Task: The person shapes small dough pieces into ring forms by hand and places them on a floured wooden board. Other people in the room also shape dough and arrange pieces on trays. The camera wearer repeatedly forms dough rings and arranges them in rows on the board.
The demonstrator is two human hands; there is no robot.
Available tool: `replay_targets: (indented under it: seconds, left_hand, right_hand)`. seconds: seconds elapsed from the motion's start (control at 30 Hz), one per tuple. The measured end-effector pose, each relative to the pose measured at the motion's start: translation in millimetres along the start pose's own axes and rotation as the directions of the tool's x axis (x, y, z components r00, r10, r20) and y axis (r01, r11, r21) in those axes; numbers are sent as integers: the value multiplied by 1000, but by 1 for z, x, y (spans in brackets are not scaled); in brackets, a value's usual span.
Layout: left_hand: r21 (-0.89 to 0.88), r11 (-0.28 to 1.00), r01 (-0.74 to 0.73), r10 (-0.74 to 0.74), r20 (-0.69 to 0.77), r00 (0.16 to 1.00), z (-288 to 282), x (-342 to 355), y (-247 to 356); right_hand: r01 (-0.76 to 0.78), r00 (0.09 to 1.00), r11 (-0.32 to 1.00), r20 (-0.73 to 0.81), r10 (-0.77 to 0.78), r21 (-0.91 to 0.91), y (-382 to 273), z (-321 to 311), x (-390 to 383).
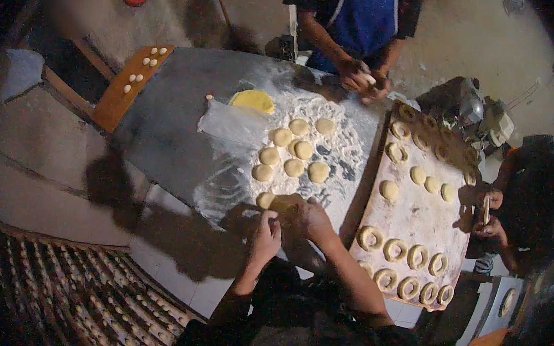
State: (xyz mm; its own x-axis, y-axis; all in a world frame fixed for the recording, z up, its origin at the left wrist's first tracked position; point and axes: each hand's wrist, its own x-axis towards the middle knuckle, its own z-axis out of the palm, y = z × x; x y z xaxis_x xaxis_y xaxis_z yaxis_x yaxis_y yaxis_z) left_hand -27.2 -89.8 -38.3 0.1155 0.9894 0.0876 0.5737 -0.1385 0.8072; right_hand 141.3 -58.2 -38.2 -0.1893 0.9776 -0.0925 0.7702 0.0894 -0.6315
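Observation:
At the near edge of the floured table, my left hand point(265, 236) is closed, its thumb and fingertips together. My right hand point(313, 218) is beside it, fingers bent inward. A shadowed, yellowish dough piece point(283, 204) shows between the two hands; its outline is blurred. Just past my left fingertips is a round dough piece point(265, 200). Beyond lie several flattened dough rounds point(293, 168) on white flour point(347, 139).
A floured board point(415, 215) on the right bears dough rings point(395, 250) and rounds. Across the table, a person's hands point(366, 79) hold dough; another person's hands point(489, 213) work at right. A yellow sheet point(254, 100), clear plastic point(232, 123) and an orange-brown board point(125, 98) with small dough balls lie left.

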Motion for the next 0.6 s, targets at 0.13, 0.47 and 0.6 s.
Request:
replay_targets:
  seconds: [0.13, 0.47, 0.6]
  left_hand:
    - [-312, 791, 526, -436, 315, 843, -16, 14, -19]
    - [-524, 826, 208, 5, 375, 927, -97, 86, 36]
    - [-305, 950, -59, 147, 273, 951, -87, 98, 34]
  right_hand:
    - [-1, 1000, 952, 29, -9, 306, -53, -34, 14]
    - [-126, 983, 522, 34, 181, 844, -106, -73, 19]
    - [-211, 820, 978, -543, 184, 13, -111, -44, 57]
